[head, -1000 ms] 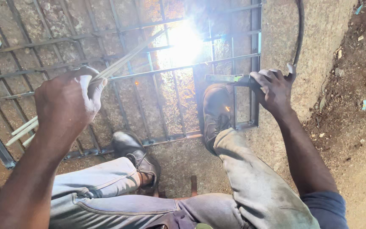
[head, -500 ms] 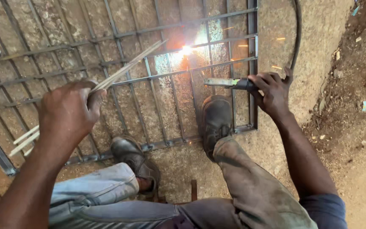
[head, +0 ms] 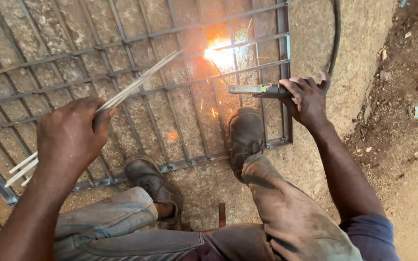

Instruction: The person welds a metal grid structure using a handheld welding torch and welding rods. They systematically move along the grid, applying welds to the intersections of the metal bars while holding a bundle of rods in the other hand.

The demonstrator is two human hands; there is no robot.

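Right hand [head: 307, 99] is wrapped tight around the electrode holder [head: 255, 90], which points left across the metal grille [head: 136, 87]. The bright arc [head: 218, 53] sits just up and to the left of the holder's tip, so that hand is clearly the nearer one to the weld spot. Left hand [head: 71, 137] is fisted around a bundle of spare welding rods [head: 122, 96], long axis running diagonally from lower left up toward the arc, well apart from the right hand. Both dusty boots are planted on the grille's near edge, the right boot [head: 245, 135] just below the holder. The burning rod itself is basically lost in the glare, and a black cable [head: 335, 38] runs out of shot up top.
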